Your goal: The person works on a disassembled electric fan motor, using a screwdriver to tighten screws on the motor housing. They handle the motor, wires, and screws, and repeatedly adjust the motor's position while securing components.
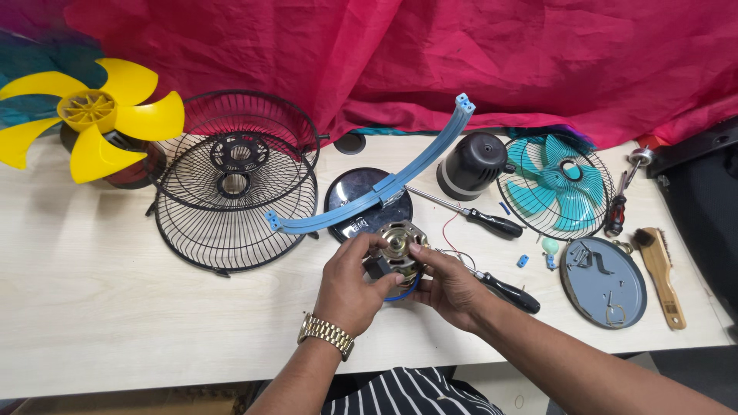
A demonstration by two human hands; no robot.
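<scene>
A: Pale wood bench [92, 307], red cloth [538, 54] draped behind. Biggest bits: black wire guards [231, 200] far left, teal fan [557, 184] w/ grille right, blue curved bracket [384, 188] centre.

B: Motor?

A: Fan motor [400, 250] at bench front-centre, just below bracket. Prob. heavy for its size, rigid metal, thin red wire [448, 230] fragile. Grip the casing rim, not leads.

B: Hands?

A: Both clamped on it. Left hand [350, 288] cups the side, watch on wrist; right hand [446, 284] pinches top edge w/ fingertips. Screwdriver [503, 290] just beside right.
</scene>
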